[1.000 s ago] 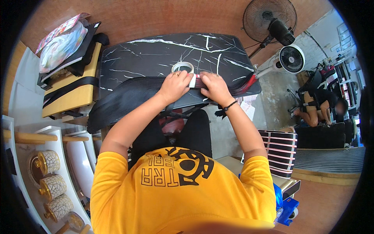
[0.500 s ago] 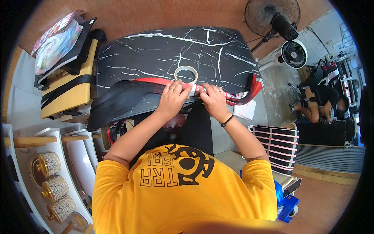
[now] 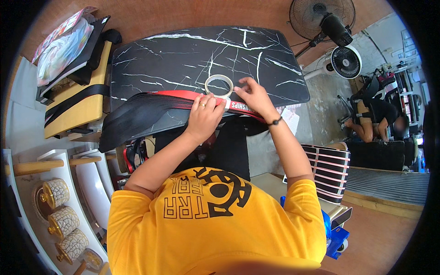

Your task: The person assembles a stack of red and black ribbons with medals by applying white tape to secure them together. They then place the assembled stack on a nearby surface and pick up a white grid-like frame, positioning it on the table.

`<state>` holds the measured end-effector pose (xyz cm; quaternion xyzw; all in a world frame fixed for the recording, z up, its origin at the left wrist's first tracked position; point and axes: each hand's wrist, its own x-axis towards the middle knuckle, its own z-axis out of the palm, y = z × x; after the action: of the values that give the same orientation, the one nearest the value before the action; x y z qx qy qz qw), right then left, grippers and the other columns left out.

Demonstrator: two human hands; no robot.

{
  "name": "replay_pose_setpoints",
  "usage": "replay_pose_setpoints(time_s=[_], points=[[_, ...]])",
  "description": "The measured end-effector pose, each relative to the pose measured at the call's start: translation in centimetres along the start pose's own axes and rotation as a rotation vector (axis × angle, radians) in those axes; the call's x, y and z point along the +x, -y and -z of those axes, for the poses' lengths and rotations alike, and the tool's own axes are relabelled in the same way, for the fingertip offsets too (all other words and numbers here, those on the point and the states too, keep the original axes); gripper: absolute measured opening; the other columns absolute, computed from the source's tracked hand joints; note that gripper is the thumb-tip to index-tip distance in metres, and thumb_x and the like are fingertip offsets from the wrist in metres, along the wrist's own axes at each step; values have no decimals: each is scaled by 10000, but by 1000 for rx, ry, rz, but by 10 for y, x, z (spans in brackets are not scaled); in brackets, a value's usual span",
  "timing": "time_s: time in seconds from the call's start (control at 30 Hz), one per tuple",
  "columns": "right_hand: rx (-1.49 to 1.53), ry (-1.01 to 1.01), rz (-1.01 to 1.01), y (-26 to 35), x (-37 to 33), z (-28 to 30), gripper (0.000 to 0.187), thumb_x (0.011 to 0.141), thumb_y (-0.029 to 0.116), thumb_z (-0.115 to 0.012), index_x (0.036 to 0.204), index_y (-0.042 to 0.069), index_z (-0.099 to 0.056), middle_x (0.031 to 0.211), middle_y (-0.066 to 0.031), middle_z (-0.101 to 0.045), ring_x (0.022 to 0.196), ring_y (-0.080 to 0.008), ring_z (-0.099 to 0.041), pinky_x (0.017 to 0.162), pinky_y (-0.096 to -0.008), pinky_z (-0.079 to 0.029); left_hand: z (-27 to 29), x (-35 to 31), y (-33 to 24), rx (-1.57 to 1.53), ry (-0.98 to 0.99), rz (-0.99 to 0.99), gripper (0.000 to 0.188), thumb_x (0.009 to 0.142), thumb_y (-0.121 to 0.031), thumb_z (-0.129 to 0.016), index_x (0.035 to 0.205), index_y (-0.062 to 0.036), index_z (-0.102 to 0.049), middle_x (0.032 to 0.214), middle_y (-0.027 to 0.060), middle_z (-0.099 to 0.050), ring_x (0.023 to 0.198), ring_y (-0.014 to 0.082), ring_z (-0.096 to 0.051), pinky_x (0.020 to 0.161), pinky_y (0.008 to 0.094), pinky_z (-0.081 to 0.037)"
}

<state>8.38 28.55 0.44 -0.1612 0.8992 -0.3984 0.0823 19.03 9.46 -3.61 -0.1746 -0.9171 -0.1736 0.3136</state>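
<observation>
A thick bundle of black and red printed ribbons point(image 3: 146, 106) lies along the near edge of the black marble-patterned table point(image 3: 169, 57), its black end fanned out at the left. My left hand point(image 3: 205, 114) is closed over the middle of the bundle, beside a band of white tape point(image 3: 227, 103) on it. Standing just behind that band is a roll of tape point(image 3: 207, 85). My right hand point(image 3: 253, 97) is raised off the bundle with its fingers apart, close to the roll's right side; whether it touches the roll I cannot tell. The bundle's right end is hidden by my right forearm.
Shelves with patterned lidded jars point(image 3: 62, 222) stand at the left, below a yellow bench point(image 3: 82, 110). A black fan point(image 3: 327, 20) and a white fan point(image 3: 346, 62) are at the back right. Another person point(image 3: 382, 112) bends over farther right. A striped cushion point(image 3: 324, 172) lies near my right elbow.
My right hand has let go of the bundle and lifted up toward the tape roll. The bundle's red right end no longer shows on the table's right. My left hand stays in place.
</observation>
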Motion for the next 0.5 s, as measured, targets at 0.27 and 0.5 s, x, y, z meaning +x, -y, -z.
replay_pose_setpoints(time_s=[0.27, 0.5], points=[[567, 280, -315, -2, 47, -20, 399, 835, 43, -704, 1210, -30, -586, 813, -70, -672, 668, -120, -656, 581, -231, -548, 14, 19, 7, -105, 142, -41, 301, 813, -204, -721, 1081, -79, -667, 1089, 112, -592, 1078, 297, -574, 969, 436, -432], [1112, 222, -514, -14, 46, -11, 344, 915, -47, -513, 1250, 7, -452, 1058, -178, -660, 866, -263, -724, 723, -377, -638, 8, 11, 3, -49, 112, -32, 338, 837, -195, -703, 1145, -71, -641, 1151, 101, -598, 1123, 288, -562, 1005, 454, -416]])
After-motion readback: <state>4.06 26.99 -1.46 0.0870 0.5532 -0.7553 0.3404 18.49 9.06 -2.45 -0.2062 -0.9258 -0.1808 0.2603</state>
